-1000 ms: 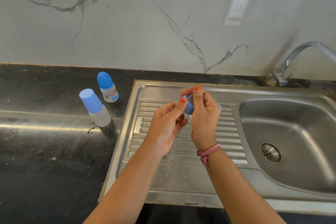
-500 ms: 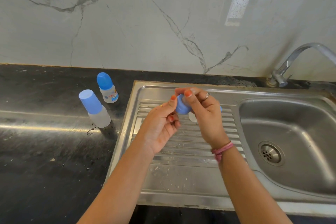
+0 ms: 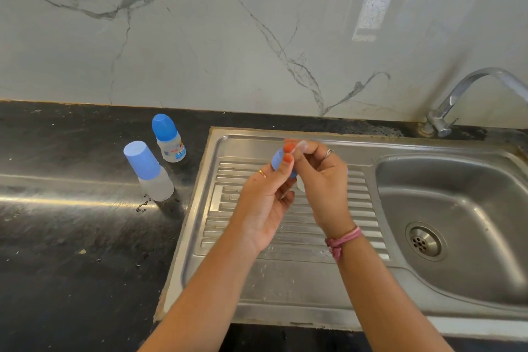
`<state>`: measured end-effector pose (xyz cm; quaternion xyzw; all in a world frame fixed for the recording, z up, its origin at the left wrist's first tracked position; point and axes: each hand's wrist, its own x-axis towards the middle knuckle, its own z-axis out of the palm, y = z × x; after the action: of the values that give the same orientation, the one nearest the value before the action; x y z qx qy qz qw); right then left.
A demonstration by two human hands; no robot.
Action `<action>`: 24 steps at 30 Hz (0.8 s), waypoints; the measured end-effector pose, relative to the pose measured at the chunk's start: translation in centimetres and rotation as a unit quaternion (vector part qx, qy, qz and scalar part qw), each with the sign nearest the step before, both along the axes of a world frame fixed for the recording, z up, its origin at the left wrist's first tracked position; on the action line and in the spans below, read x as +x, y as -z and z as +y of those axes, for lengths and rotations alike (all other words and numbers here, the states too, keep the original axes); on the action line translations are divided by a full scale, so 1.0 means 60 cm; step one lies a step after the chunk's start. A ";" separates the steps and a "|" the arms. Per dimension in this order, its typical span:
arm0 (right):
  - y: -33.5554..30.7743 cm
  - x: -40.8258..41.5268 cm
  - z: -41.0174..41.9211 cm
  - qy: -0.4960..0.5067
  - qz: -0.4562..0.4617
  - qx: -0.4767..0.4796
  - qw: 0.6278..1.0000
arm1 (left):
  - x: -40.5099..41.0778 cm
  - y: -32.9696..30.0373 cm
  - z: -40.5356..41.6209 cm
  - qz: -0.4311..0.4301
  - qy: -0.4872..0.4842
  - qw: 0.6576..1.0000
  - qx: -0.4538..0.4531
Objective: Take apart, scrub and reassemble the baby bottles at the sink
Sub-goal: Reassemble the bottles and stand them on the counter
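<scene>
Marble wall backs black counter; both hands, left and right, pinch blue collar over drainboard.

Two bottles stood on the black counter left of the sink: front bottle and back bottle, just beside each other, blocking that corner. Faucet arched over the basin at right. Both hands hung above the ribbed drainboard.
</scene>
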<state>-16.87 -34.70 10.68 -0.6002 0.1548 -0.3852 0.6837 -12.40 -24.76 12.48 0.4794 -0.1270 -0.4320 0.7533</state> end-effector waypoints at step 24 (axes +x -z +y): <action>-0.038 0.025 0.036 0.110 -0.061 0.080 0.989 | 0.001 -0.025 -0.018 -0.045 -0.034 0.998 -0.002</action>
<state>-15.38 -32.52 12.98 -0.4981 0.2083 -0.4803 0.6913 -12.36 -25.85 13.97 0.5012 -0.1454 -0.3836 0.7619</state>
